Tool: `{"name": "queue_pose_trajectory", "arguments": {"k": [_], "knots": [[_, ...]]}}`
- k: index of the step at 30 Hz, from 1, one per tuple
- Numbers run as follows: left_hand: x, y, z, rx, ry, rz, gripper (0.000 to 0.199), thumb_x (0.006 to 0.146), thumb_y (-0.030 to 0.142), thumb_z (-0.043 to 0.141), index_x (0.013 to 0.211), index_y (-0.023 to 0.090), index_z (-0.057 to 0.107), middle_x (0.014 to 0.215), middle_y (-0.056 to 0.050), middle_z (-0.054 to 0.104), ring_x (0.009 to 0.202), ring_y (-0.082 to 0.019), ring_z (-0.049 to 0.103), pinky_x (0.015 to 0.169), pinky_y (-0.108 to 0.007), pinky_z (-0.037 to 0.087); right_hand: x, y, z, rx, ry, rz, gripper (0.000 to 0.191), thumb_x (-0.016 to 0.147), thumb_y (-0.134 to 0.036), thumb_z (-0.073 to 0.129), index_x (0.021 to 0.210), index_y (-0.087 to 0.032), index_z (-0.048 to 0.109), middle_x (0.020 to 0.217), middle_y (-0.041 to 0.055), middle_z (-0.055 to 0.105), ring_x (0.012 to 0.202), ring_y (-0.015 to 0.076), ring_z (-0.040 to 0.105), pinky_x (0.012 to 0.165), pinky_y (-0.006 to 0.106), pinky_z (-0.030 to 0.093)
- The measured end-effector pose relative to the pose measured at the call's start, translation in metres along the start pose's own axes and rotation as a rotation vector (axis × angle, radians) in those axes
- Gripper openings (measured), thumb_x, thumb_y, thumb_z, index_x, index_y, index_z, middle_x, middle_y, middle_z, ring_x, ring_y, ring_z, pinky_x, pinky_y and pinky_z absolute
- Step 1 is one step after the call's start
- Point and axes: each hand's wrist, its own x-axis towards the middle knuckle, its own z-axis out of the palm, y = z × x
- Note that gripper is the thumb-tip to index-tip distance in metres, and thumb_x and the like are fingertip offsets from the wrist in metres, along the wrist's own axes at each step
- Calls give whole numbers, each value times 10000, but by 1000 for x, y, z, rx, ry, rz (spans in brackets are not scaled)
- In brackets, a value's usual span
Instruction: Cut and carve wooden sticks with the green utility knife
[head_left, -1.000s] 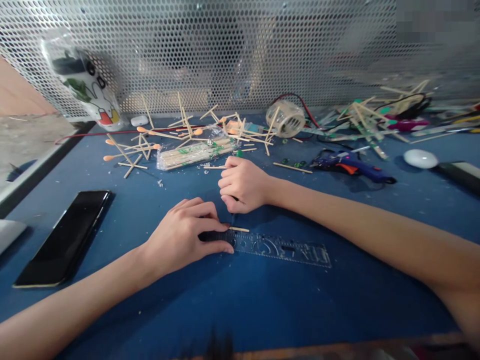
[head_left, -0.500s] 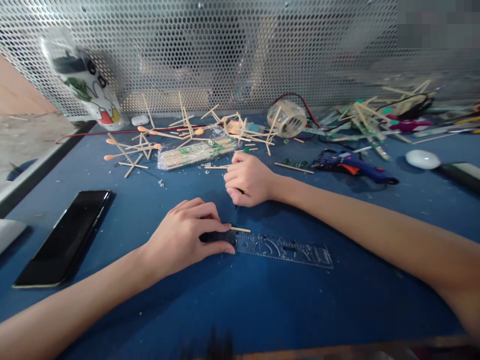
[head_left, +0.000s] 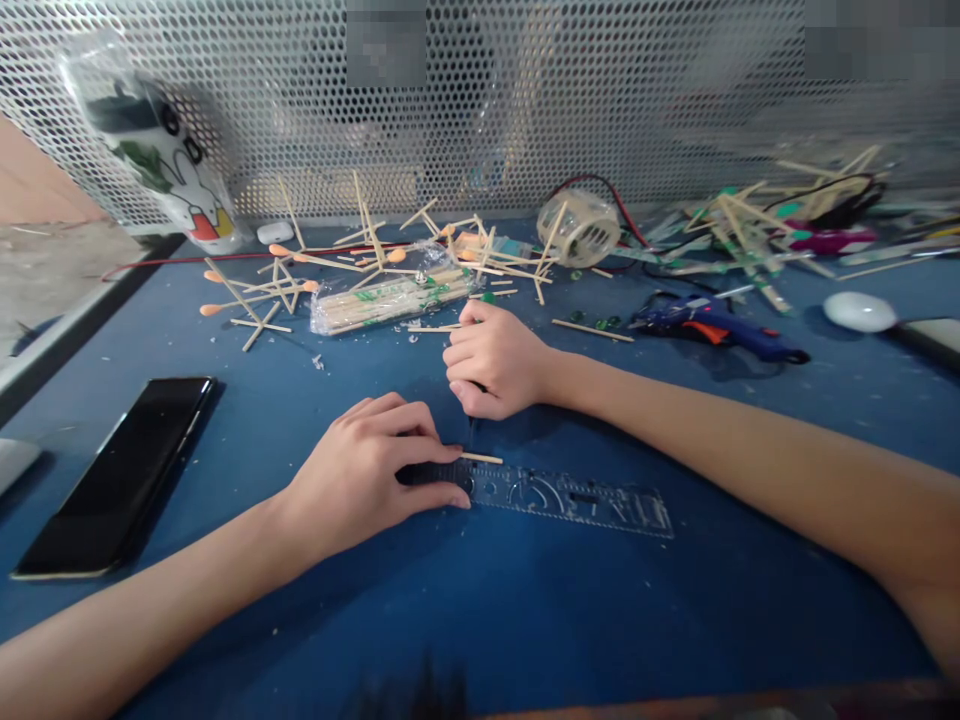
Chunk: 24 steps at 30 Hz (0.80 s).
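My left hand rests on the table, its thumb and fingers gripping a clear plastic ruler. Along the ruler's upper edge, a short thin wooden stick pokes out from under the index finger. My right hand is closed in a fist around a slim upright tool. Only the tool's green top end and its thin dark tip show; its kind cannot be made out. That tip is just above the stick, and whether it touches is unclear.
Behind my hands lie a bag of wooden sticks and several joined stick pieces. A blue glue gun and a white computer mouse are at right. A phone lies at left; a bottle leans against the perforated metal panel.
The camera view has shifted slightly. The right hand and its tool have dropped a little towards the stick. The left hand keeps its grip on the ruler and stick.
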Motion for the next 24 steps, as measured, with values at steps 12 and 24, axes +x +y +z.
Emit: {"name": "queue_pose_trajectory", "arguments": {"k": [12,24], "knots": [[0,0,0,9,-11,-6,272,891,500,746,1053,285,780,950,6,684,875,-168,581,824,-317,461,2,-6,-3,-43,-15,-9,355,907,-285,372,572,-211,465,558,-39,539,578,134,354,782,377,314],[1,0,-2,7,-28,0,256,891,478,749,1043,275,785,946,-6,677,875,-179,577,811,-313,465,3,-5,-1,-36,-16,3,350,894,-279,379,557,-214,446,546,-36,536,568,135,331,766,377,319]]}}
